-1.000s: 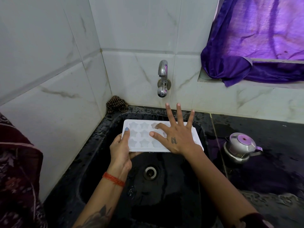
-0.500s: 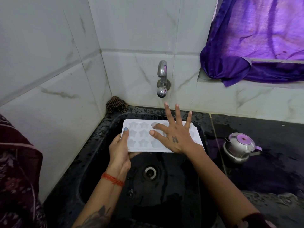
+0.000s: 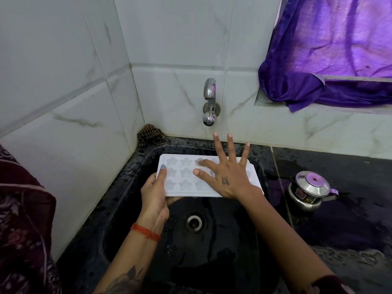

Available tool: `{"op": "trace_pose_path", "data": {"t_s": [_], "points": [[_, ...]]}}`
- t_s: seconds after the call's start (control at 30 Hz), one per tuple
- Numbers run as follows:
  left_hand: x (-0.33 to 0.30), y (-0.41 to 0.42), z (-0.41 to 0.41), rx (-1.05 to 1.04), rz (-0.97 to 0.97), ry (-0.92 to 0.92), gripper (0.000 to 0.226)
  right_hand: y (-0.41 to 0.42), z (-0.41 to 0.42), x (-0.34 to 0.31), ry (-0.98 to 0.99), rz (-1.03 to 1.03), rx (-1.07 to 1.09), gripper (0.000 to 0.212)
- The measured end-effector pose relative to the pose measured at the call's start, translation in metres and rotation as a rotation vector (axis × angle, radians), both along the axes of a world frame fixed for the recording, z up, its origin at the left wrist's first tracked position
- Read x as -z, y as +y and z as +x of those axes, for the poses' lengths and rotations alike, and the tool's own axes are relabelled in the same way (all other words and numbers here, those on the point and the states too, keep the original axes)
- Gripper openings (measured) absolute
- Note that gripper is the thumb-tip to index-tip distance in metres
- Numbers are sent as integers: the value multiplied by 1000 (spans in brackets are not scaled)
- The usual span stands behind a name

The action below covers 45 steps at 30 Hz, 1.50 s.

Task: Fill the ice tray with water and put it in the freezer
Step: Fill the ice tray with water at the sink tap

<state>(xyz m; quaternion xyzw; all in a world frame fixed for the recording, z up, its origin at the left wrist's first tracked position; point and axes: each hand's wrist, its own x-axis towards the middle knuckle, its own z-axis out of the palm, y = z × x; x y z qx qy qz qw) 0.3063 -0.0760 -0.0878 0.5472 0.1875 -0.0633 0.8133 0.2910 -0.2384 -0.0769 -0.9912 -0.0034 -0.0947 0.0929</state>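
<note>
The ice tray (image 3: 186, 177) sits level over the sink (image 3: 135, 200), just below and in front of the tap (image 3: 209, 102). It is a flat white plastic rectangle with rounded corners and shallow star-shaped cups in rows; they look pale and glossy, but whether water stands in them I cannot tell.

The left hand (image 3: 154, 192) grips the tray's left edge, thumb on top of the rim and fingers curled beneath. The right hand (image 3: 227, 177) lies flat and open over the tray's right half, fingers spread straight toward the tap, holding nothing; it hides the cups on that side. No water runs from the tap.

The step in hand seems to be filling, or checking the fill. To do it well, the right hand should probably reach on to the tap and open it only a little, since a hard stream would splash out of such shallow cups. The left hand ought to keep the tray level and slide it so that each row passes under the spout.

The tap is polished metal, set in a wall of pale marbled tiles. The sink below it is black, speckled and wet. Right of the sink a small steel kettle (image 3: 309, 189) stands on the dark counter, and above that hangs a purple satin curtain (image 3: 331, 49).
</note>
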Motion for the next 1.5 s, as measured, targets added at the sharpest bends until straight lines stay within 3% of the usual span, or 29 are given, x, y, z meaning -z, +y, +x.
{"op": "trace_pose_path", "data": {"t_s": [0.3, 0.83, 1.1, 1.3, 1.5], "points": [[2, 0, 1, -1, -11, 1, 19, 9, 0, -2, -102, 22, -56, 70], [1, -2, 4, 9, -9, 1, 20, 22, 17, -3, 22, -25, -111, 79], [2, -4, 3, 15, 7, -5, 19, 23, 16, 3, -164, -168, -101, 83], [3, -2, 2, 12, 1, 5, 19, 24, 16, 0, -65, -129, -88, 91], [2, -3, 2, -2, -10, -2, 18, 24, 17, -3, 11, -51, -100, 80]]}}
